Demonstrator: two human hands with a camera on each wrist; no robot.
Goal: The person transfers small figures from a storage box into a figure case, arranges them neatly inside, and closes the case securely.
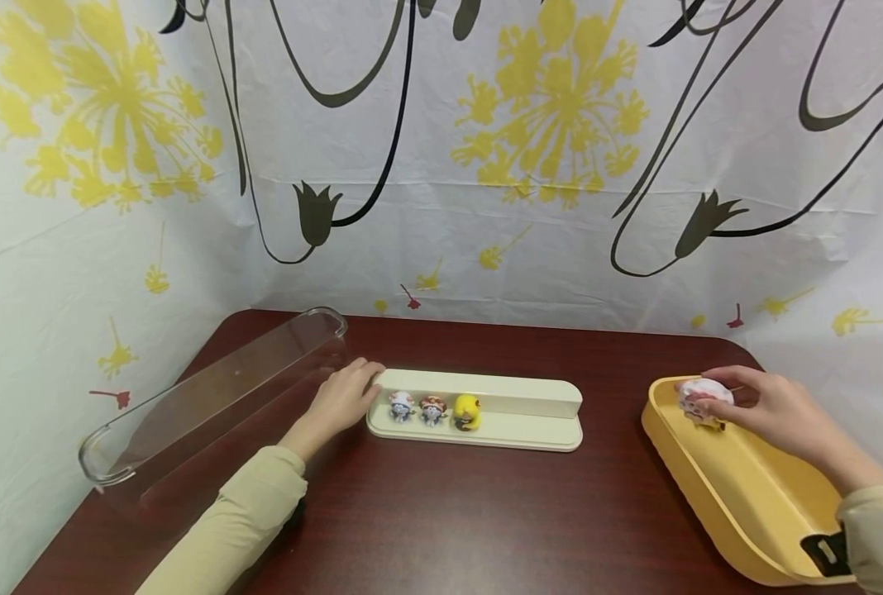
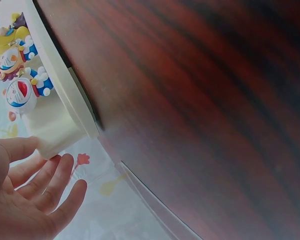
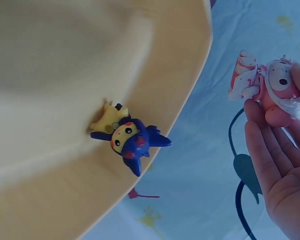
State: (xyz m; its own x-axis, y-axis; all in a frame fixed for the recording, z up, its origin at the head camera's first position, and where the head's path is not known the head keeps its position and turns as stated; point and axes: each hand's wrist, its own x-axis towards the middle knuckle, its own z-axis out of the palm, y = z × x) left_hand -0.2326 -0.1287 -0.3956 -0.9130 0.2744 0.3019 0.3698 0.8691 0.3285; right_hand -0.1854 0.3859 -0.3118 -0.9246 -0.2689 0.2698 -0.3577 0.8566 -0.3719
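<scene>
Your right hand (image 1: 780,409) pinches the white-hooded pink figurine (image 3: 279,82) between thumb and fingers, up near the far end of the yellow tray (image 1: 687,477), where a blue-hooded figurine (image 3: 132,141) sits by the wall. Your left hand (image 1: 345,397) has its fingers loosely extended and seems only to touch the left end of the cream stand (image 1: 534,428), not clasp it. The likeliest trouble is in your right-hand hold: the head looks big and round above a small body, so a light pinch could let it roll and drop; carried too low, it could catch the tray's rim. On the stand's lower ledge, a white-capped figurine (image 1: 401,406), a brown-capped figurine (image 1: 432,410) and a yellow figurine (image 1: 467,411) stand close together, so crowding one might topple its neighbours, and a careless push from your left fingers could slide the stand and tip them too
</scene>
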